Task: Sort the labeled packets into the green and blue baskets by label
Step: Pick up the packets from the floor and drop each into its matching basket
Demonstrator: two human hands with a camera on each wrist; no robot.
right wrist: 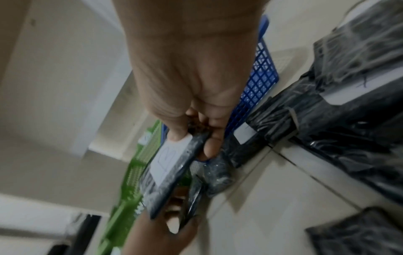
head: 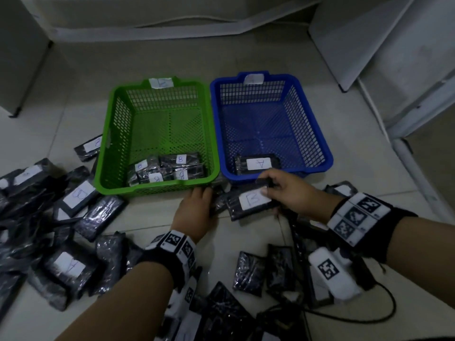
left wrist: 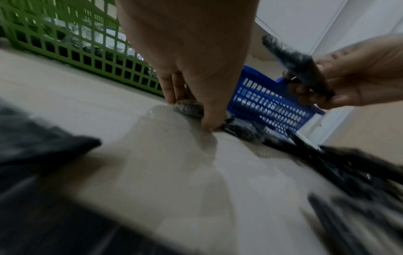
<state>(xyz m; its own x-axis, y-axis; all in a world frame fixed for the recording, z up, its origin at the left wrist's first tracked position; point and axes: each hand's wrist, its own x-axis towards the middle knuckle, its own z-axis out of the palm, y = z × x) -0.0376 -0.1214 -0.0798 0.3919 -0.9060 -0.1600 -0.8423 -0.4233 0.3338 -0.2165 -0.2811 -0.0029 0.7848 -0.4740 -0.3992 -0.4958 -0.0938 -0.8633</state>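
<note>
Right hand [head: 285, 193] is low over the floor just in front of the blue basket [head: 317, 134], thumb and fingers pinching a B-labeled packet [head: 251, 201] by its end. Left hand [head: 194, 212] reaches palm-down beside it, fingers pinching another dark packet [left wrist: 188, 107] lying on the tile right at the green basket [head: 108, 143] front edge. Bare tile shows between the forearms — loose packets crowd both sides.

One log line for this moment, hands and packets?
right hand: holds B packet | left hand: on floor packet | green basket: B packets | blue basket: one A
</note>
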